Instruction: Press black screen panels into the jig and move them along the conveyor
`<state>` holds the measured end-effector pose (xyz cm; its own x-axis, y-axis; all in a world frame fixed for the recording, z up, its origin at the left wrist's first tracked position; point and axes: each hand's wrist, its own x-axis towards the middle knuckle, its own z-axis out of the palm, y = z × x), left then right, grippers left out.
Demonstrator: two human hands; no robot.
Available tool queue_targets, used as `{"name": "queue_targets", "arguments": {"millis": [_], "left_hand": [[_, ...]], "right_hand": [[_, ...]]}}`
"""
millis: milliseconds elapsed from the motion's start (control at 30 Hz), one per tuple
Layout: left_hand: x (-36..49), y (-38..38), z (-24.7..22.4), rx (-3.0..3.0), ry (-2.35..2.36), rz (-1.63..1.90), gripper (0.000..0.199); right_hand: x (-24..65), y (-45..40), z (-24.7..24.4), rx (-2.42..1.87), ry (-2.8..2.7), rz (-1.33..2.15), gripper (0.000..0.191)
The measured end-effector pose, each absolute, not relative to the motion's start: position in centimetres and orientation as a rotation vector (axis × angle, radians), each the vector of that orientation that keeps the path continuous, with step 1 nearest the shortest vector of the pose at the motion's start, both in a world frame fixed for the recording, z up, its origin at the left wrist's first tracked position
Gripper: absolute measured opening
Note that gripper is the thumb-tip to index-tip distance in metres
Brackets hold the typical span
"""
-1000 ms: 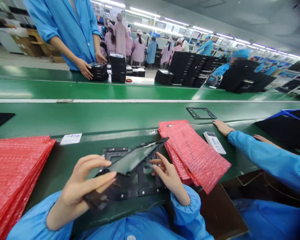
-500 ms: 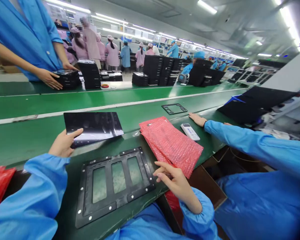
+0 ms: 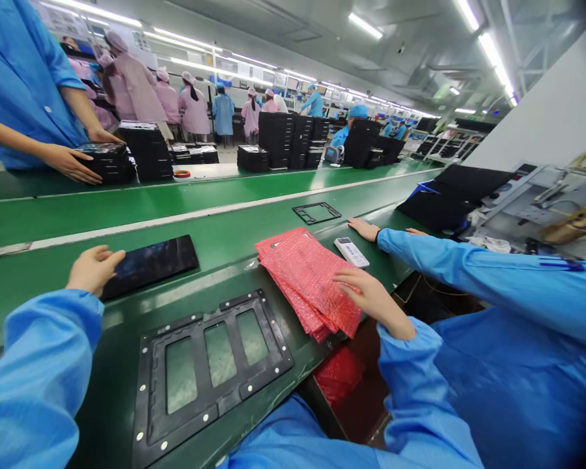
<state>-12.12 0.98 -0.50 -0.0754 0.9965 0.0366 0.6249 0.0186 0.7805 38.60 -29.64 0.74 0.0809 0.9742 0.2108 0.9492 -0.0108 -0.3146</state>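
My left hand (image 3: 94,270) is closed at the left end of a glossy black screen panel (image 3: 151,262), which lies low over the green bench; the fingers partly hide that end. Red bubble-wrap bags (image 3: 305,273) are stacked at the middle of the bench. Over their right edge is my right hand (image 3: 371,296), fingers apart and nothing held; whether it touches the top bag I cannot tell. Between my arms, a black frame fixture (image 3: 212,378) with three windows and pale round dots lies flat.
A co-worker's hand (image 3: 364,229) rests on the bench beside a white handheld device (image 3: 351,252). Farther back lies a thin black frame (image 3: 317,213). Across the line, another person's hands (image 3: 71,163) hold a black stack. An open box (image 3: 344,378) with red wrap sits below the edge.
My left hand has lowered the tilted panel towards the bench and left. My right hand has moved from beside the fixture to over the red bags. The view has turned slightly right.
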Motion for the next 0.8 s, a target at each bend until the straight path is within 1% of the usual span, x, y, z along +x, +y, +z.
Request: {"name": "queue_targets", "arguments": {"millis": [33,67,167,200,233,300,400,533,600,700,800], "left_hand": [[-10.7,0.1,-0.4,1.652,1.643,0.863,0.068],[-9.0,-1.0,-0.2,1.607,1.539,0.836,0.065],[-3.4,-4.5,0.1,1.605,1.246,0.706,0.064],[-1.6,-5.7,0.1,1.604,1.169,0.656,0.064],[0.1,-6.9,0.0,1.569,1.077,0.567,0.066],[3.2,-9.0,-0.5,1.468,0.942,0.451,0.065],[7.3,-11.5,-1.9,1.135,0.784,0.366,0.060],[12.3,-14.0,-3.8,0.898,0.611,0.392,0.046],[14.3,-15.2,-4.4,0.804,0.541,0.433,0.043],[15.7,-16.5,-5.0,0.674,0.521,0.505,0.041],[14.4,-16.9,-5.0,0.575,0.582,0.542,0.038]], "right_hand": [[39.4,-28.3,0.4,-2.023,-1.902,0.057,0.026],[40.0,-27.1,0.0,-2.061,-1.902,0.032,0.031],[40.5,-23.9,-1.2,-2.203,-1.900,0.051,0.073],[40.3,-23.2,-1.5,-2.243,-1.896,0.069,0.081],[40.1,-22.6,-1.8,-2.279,-1.884,0.081,0.083],[39.5,-21.9,-2.2,-2.349,-1.832,0.070,0.082],[38.8,-21.5,-2.3,-2.408,-1.755,0.024,0.081],[38.4,-21.8,-2.0,-2.336,-1.748,0.013,0.079],[37.8,-22.0,-2.1,-2.268,-1.751,0.028,0.080],[35.8,-22.5,-2.4,-2.125,-1.763,0.091,0.082],[33.7,-23.2,-2.7,-1.939,-1.768,0.216,0.078]]}}
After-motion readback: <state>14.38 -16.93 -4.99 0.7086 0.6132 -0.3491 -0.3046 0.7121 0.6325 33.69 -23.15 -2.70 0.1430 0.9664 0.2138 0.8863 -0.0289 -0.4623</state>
